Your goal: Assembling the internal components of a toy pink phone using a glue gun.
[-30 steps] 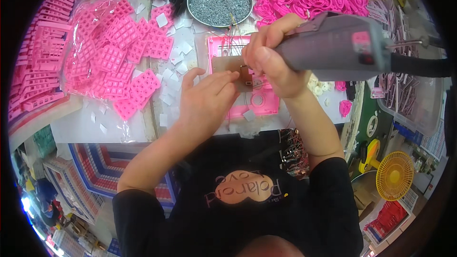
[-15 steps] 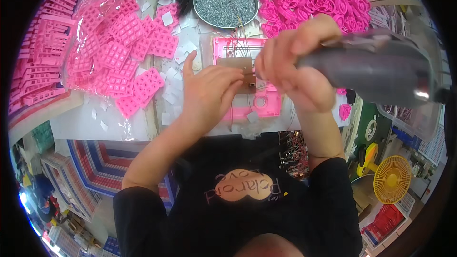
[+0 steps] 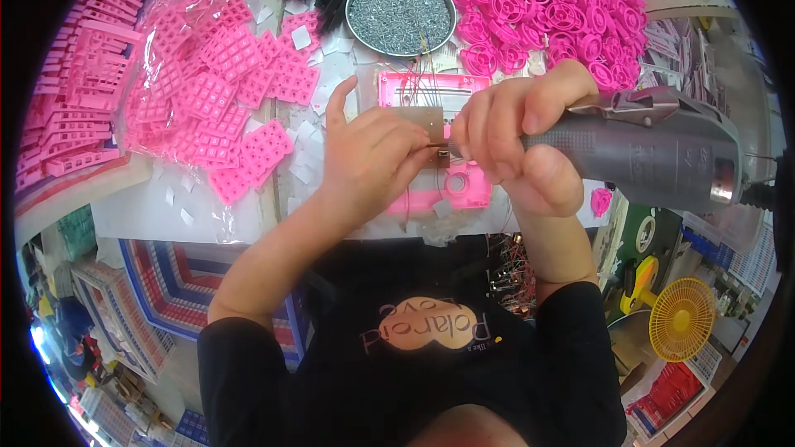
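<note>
My right hand [image 3: 526, 136] is wrapped round a grey electric screwdriver [image 3: 642, 153], held sideways with its tip end pointing left. Its thin bit [image 3: 441, 146] reaches the fingertips of my left hand [image 3: 373, 149]. Those fingers are pinched together over a brown circuit board [image 3: 431, 118]; whatever they may hold is hidden. Under the board lies a pink plastic housing [image 3: 468, 193], with thin wires [image 3: 418, 87] running across its far part. My right hand covers part of the housing's right side.
Behind the housing stands a round metal bowl of small screws [image 3: 401, 15]. Pink ring-shaped parts [image 3: 563, 12] are heaped at the far right. Pink keypads [image 3: 219, 87] lie in clear plastic on the left, beside stacked pink frames [image 3: 91, 74]. A yellow fan [image 3: 681, 319] stands low right.
My right hand and the screwdriver have come slightly nearer to me, and their motion blur is gone. The left hand stays pinched over the board. The whole view has shifted a little.
</note>
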Action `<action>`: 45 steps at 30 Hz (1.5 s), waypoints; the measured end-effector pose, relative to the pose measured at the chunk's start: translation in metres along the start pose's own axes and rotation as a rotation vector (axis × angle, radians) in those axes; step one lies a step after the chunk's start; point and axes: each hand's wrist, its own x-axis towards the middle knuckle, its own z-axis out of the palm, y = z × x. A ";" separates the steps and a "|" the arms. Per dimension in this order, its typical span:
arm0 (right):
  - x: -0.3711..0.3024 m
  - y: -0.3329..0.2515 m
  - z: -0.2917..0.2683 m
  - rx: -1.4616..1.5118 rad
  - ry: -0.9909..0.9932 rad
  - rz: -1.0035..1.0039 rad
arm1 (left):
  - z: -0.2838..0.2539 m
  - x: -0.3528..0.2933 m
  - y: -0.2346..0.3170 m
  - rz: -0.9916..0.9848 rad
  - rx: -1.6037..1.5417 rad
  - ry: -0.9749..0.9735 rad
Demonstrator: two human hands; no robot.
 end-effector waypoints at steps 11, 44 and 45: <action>-0.022 0.028 0.003 -0.086 -0.017 0.108 | 0.007 0.104 -0.103 -0.177 0.586 -0.328; -0.006 0.015 0.026 -0.021 -0.059 0.078 | -0.015 -0.033 0.003 -0.169 -0.103 -0.066; -0.006 0.016 0.026 -0.018 -0.068 0.077 | -0.014 -0.034 0.001 -0.160 -0.083 -0.062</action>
